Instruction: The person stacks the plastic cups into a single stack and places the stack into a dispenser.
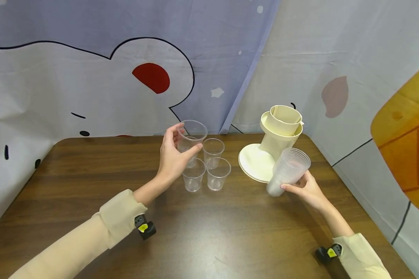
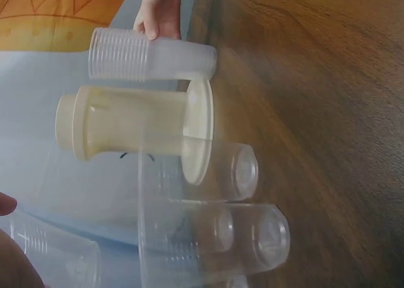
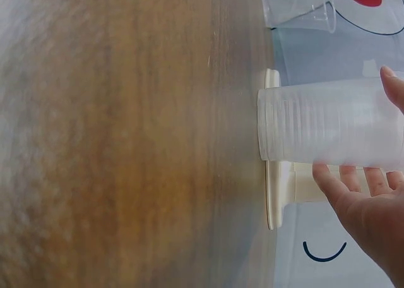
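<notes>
My left hand (image 1: 174,155) holds a clear plastic cup (image 1: 193,133) between thumb and fingers, raised over a group of standing cups. In the left wrist view this held cup (image 2: 57,250) appears at the lower left. The group on the table includes a front-left cup (image 1: 193,178), a front-right cup (image 1: 218,176) and a back-right cup (image 1: 213,149); another behind them is partly hidden by the held cup. On the right, my right hand (image 1: 309,192) grips a nested stack of clear cups (image 1: 289,170). Whether the stack's bottom touches the table I cannot tell.
A cream plastic stand (image 1: 279,139) with a round base and a ring-shaped top stands behind the stack of cups. Everything is on a brown wooden table (image 1: 209,236). Printed cloth (image 1: 209,58) hangs along the table's back and right sides.
</notes>
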Tool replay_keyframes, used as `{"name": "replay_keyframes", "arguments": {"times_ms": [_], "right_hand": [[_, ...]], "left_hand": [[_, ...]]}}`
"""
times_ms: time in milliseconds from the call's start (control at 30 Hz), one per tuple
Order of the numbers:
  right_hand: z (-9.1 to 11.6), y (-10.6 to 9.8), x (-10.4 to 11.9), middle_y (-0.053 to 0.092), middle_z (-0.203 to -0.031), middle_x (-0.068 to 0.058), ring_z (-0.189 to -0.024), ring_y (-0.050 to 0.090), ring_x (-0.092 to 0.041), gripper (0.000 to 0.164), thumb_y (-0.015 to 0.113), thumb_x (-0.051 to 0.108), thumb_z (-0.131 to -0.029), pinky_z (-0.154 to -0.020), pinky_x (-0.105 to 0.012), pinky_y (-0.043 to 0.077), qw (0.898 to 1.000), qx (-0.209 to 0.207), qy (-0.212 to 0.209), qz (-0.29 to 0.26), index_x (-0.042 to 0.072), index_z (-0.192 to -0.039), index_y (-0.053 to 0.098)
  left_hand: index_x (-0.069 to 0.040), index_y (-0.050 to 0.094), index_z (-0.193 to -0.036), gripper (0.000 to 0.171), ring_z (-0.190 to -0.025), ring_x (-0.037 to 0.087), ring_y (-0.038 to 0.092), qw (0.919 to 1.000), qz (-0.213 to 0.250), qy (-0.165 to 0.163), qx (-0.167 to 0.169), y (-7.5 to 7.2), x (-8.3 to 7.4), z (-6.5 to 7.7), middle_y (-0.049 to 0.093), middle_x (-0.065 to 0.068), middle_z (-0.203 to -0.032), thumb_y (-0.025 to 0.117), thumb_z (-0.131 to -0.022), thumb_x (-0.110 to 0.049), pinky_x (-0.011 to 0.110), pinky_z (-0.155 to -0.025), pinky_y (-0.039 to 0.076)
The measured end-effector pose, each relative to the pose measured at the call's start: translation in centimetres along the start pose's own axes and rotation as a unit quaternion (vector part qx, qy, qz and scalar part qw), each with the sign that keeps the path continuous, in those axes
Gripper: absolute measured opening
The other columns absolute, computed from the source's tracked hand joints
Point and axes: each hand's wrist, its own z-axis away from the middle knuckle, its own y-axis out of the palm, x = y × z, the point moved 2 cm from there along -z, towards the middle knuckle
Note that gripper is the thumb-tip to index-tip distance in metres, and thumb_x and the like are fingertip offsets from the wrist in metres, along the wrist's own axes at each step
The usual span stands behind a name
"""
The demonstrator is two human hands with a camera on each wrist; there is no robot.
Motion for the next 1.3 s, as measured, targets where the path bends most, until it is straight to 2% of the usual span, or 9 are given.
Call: {"name": "replay_keyframes", "arguments": {"times_ms": [433, 633, 833, 1067, 1300], "right_hand": [[0.0, 0.0, 0.0, 0.054, -0.12, 0.013, -0.106, 0.057, 0.002, 0.065, 0.068, -0.006, -0.082, -0.083, -0.014, 0.051, 1.0, -0.001, 0.002, 0.013, 0.017, -0.135, 0.037], [0.0, 0.0, 0.0, 0.054, -0.12, 0.013, -0.106, 0.057, 0.003, 0.065, 0.068, -0.006, -0.082, -0.083, -0.014, 0.051, 1.0, 0.0, 0.002, 0.011, 0.018, -0.135, 0.037], [-0.1, 0.0, -0.2, 0.054, -0.119, 0.013, -0.105, 0.057, 0.003, 0.066, 0.067, -0.007, -0.082, -0.083, -0.014, 0.051, 1.0, 0.001, -0.004, 0.008, 0.018, -0.135, 0.037], [-0.2, 0.1, -0.5, 0.057, -0.117, 0.011, -0.103, 0.06, 0.001, 0.063, 0.067, -0.009, -0.081, -0.083, -0.016, 0.053, 1.0, 0.002, -0.012, -0.021, 0.018, -0.131, 0.041], [-0.1, 0.1, -0.4, 0.057, -0.117, 0.012, -0.102, 0.06, 0.001, 0.063, 0.067, -0.008, -0.082, -0.082, -0.015, 0.053, 1.0, -0.001, -0.009, -0.013, 0.019, -0.132, 0.04]], "left_hand": [[-0.007, 0.045, -0.134, 0.067, -0.115, 0.024, 0.05, 0.9996, 0.011, 0.02, 0.017, 2.2, -1.2, 0.0, 0.052, 0.014, -0.125, 0.078, -0.075, -0.013, 0.037, -0.109, 0.04], [-0.007, 0.045, -0.135, 0.068, -0.116, 0.026, 0.05, 0.9991, 0.008, 0.033, 0.024, 3.1, -1.8, 0.0, 0.054, 0.012, -0.125, 0.078, -0.075, -0.015, 0.038, -0.104, 0.041], [-0.007, 0.046, -0.134, 0.069, -0.116, 0.025, 0.051, 0.9988, 0.011, 0.034, 0.034, 4.0, -2.3, 0.0, 0.054, 0.012, -0.125, 0.079, -0.074, -0.015, 0.037, -0.105, 0.042], [-0.007, 0.046, -0.135, 0.072, -0.12, 0.023, 0.05, 0.998, 0.022, 0.031, 0.05, 5.1, -2.8, 0.0, 0.055, 0.013, -0.129, 0.081, -0.074, -0.015, 0.037, -0.108, 0.041], [-0.009, 0.046, -0.135, 0.071, -0.12, 0.024, 0.053, 0.9971, 0.019, 0.037, 0.063, 6.1, -3.2, 0.1, 0.059, 0.012, -0.127, 0.081, -0.073, -0.016, 0.039, -0.104, 0.043]]}}
